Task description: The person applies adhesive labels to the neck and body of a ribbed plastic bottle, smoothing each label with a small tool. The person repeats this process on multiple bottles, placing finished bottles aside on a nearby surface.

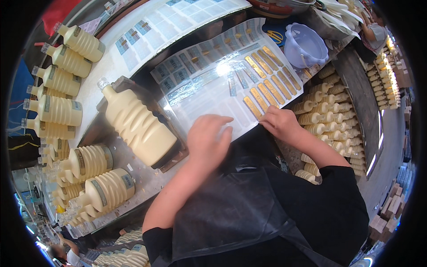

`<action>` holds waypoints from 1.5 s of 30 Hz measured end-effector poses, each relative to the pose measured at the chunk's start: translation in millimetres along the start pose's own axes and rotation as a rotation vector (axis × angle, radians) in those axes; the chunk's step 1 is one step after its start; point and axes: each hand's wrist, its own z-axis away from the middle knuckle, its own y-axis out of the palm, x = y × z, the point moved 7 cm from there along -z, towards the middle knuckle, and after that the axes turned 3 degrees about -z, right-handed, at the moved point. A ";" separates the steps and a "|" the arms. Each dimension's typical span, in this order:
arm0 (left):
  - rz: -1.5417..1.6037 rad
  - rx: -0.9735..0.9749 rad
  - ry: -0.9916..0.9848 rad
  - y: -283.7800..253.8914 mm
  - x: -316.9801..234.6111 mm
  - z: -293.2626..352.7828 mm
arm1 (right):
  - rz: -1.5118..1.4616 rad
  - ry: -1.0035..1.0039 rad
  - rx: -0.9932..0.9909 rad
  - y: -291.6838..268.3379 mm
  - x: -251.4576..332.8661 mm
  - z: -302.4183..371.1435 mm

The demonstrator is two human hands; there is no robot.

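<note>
My right hand is closed in a pinch at the near edge of a label sheet, on the lower end of a gold label. Whether that label is lifted, I cannot tell. Over the sheet's near left part hovers my left hand, slightly blurred, thumb and fingers apart with nothing in them. More gold labels stand in two rows on the sheet's right, with silvery-blue labels further back. Left of the sheet a large cream ribbed bottle with a clear neck lies on its side in a dark holder.
Several cream labelled bottles line the table's left side. Behind are more label sheets. A lavender basket and yellow-handled scissors sit at the back right. Many bottles stand below on the right. Other people work at the edges.
</note>
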 end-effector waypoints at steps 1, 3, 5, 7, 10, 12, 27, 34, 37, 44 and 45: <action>0.000 0.005 0.006 2.4 -0.1 -0.9 | -0.130 0.101 0.023 0.9 -10.1 -1.1; 0.007 0.027 0.015 7.4 -1.9 -2.8 | -0.391 0.304 0.068 5.0 -28.1 0.5; -0.032 0.046 0.040 13.2 -7.1 -7.3 | -0.663 0.582 0.061 13.4 -35.5 0.2; -0.116 0.055 0.081 17.4 -15.3 -14.3 | -0.963 0.928 0.132 14.5 -17.0 -9.9; -0.236 0.033 0.083 23.1 -15.5 -19.4 | -1.135 0.949 0.078 22.5 6.9 -27.4; -0.238 0.005 0.066 25.0 -6.8 -16.8 | -1.204 0.952 0.119 17.5 23.3 -38.5; 0.402 -0.356 -0.627 -88.4 32.3 6.5 | -1.539 0.780 0.288 58.4 57.1 -108.1; 0.172 -0.573 -0.574 -138.1 44.0 15.2 | -0.939 0.469 0.115 -17.2 13.6 -195.7; -0.283 -0.556 -0.360 -169.9 38.7 13.2 | -0.652 0.541 -0.092 -84.3 -76.2 -228.3; 0.056 -0.535 -0.715 -157.8 107.0 44.0 | 0.271 0.608 -0.115 -218.9 -311.2 -280.7; 0.072 -0.541 -0.707 -156.5 108.4 47.7 | 0.407 0.637 0.036 -211.5 -324.5 -292.0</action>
